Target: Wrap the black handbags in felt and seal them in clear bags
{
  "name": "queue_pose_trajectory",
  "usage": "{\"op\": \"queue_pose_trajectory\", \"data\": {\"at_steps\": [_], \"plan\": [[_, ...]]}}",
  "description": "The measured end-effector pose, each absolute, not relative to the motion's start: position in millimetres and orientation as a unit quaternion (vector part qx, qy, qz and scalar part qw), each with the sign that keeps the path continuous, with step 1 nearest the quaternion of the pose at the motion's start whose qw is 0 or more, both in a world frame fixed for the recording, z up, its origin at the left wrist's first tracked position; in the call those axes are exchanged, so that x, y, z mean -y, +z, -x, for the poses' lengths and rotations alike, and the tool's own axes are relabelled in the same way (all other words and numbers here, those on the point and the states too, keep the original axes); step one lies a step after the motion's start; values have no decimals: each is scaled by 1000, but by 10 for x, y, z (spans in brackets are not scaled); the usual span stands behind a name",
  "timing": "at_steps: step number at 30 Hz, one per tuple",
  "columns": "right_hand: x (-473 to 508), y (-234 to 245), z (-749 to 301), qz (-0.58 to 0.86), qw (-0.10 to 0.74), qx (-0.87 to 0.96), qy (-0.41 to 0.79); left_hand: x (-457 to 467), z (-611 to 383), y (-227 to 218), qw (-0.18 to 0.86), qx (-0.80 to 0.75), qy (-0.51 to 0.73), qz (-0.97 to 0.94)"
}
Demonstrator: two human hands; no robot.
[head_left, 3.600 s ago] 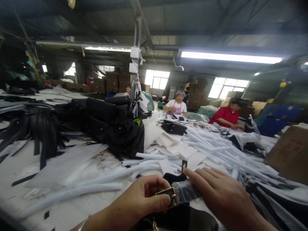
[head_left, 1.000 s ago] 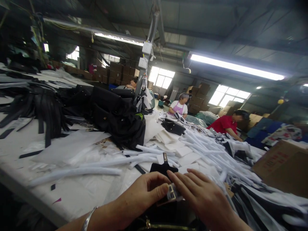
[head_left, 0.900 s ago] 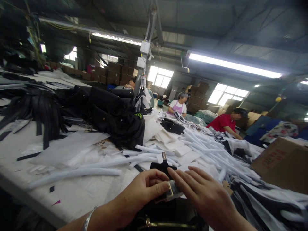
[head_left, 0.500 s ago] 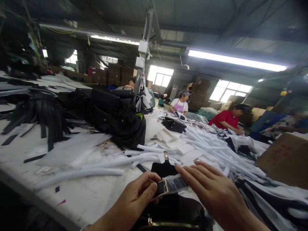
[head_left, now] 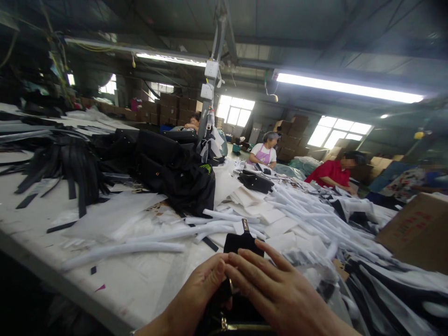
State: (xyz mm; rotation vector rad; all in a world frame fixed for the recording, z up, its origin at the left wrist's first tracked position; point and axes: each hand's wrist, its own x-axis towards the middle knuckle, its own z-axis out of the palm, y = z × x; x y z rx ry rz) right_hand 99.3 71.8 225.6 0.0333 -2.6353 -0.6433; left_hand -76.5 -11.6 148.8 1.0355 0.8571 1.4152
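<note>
**Hands Meet Over the Black Bag**

Here we are at the near side of the desk (head_left: 119,291), and both hands are together, right above the black bag (head_left: 241,308)! The left hand (head_left: 198,291) has its fingers curled around a black piece (head_left: 219,298) with a gold-toned edge, and that's a firm grasp. The right hand (head_left: 280,294) lies across from the right, fingers stretched out over the left fingertips; whether they grip anything underneath, I can't tell from here.

The bag's gold zip (head_left: 250,327) shows just below, on the near side. Just beyond the fingers sits a black flap (head_left: 240,243), tipped with a small metal plate (head_left: 245,226). Crumpled clear plastic (head_left: 308,261) lies beside the right hand, a bit blurred.

Farther out, white tubes (head_left: 304,212) sprawl to the right, toward a cardboard box (head_left: 416,233). Over on the left, there's a black pile (head_left: 164,163) and, farther left, dark strips (head_left: 77,172). On the far side, a person in a purple apron (head_left: 262,156) and another in red (head_left: 329,172).
</note>
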Motion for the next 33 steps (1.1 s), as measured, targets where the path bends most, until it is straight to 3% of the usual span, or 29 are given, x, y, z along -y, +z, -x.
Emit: {"op": "queue_pose_trajectory", "data": {"at_steps": [4, 10, 14, 18, 22, 25, 28, 33], "plan": [[-872, 2350, -1171, 74, 211, 937, -267, 102, 820, 1605, 539, -414, 591, -434], [-1257, 2393, -1495, 146, 220, 923, -280, 150, 879, 1452, 606, -410, 579, -361], [-1272, 2417, -1553, 172, 250, 924, -235, 198, 1037, 1365, 537, -469, 563, -418], [-1166, 2432, -1471, 140, 281, 932, -182, 98, 1071, 1643, 462, -466, 594, -465], [-1120, 2398, -1428, 108, 301, 933, -165, -42, 947, 1924, 562, -394, 454, -568], [-1169, 2285, -1528, 173, 285, 934, -125, -39, 955, 1878, 601, -385, 399, -576], [-1272, 2127, -1708, 266, 270, 923, -61, 56, 1100, 1633, 534, -412, 442, -591], [-1395, 2011, -1911, 373, 313, 865, 120, 246, 1298, 1234, 398, -504, 452, -619]]}}
